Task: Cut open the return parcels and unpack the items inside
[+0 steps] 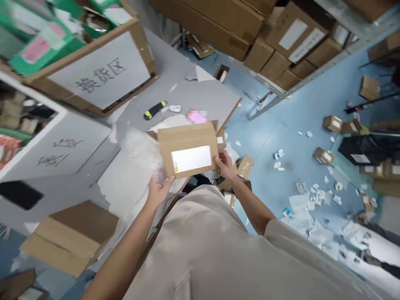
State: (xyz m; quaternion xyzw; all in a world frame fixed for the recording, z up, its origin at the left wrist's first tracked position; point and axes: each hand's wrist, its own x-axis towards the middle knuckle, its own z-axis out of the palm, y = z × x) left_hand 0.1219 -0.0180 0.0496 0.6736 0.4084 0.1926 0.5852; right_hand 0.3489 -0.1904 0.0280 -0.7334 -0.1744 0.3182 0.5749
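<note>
A small brown cardboard box (190, 139) with a blank white label is held in front of me over the table's edge, its top flap raised. My right hand (225, 163) is closed on its right side, thumb on the front. At the lower left corner my left hand (160, 191) grips it with the thumb on the cardboard, the other fingers partly hidden. Clear plastic wrap (140, 152) lies against the box's left side. Beyond the box are a black and yellow box cutter (155, 110), a small white item (175, 108) and a blurred pink item (197, 116).
A large carton (103, 75) with handwritten paper and green packages stands far left. A white bin (78, 141), a black phone-like slab (21, 195) and an open carton (70, 235) are at left. Metal shelving (265, 83) stands right; paper scraps (315, 196) litter the blue floor.
</note>
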